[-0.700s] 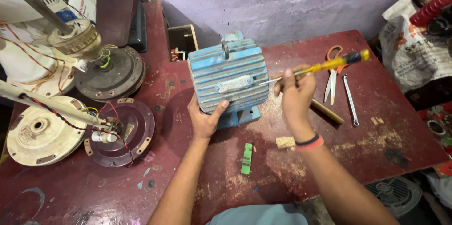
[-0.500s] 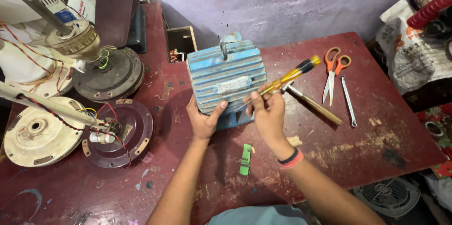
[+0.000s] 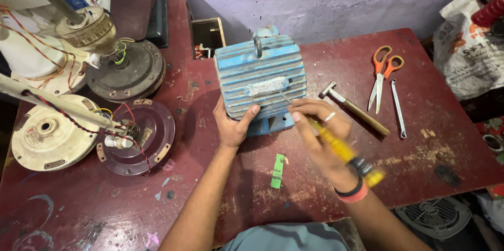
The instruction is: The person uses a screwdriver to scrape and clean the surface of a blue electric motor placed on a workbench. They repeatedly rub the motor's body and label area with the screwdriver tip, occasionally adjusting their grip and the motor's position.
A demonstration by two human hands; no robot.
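Observation:
A blue ribbed electric motor (image 3: 260,75) with a small metal plate on top stands on the dark red table (image 3: 430,140). My left hand (image 3: 233,122) grips its near lower edge. My right hand (image 3: 320,130) holds a yellow-handled screwdriver (image 3: 336,146), its tip pointing at the plate on the motor and its handle running back over my wrist. A small green piece (image 3: 277,171) lies on the table between my arms.
A hammer (image 3: 354,108), orange-handled scissors (image 3: 382,72) and a spanner (image 3: 397,108) lie to the right. Opened ceiling fan motors (image 3: 137,135) with wires crowd the left side. A dark box (image 3: 207,35) sits behind the motor, a printed sack (image 3: 464,46) at the far right.
My right hand swung the screwdriver round from the motor's right side, so its tip now meets the top plate and the handle points toward me. My left hand stayed on the motor.

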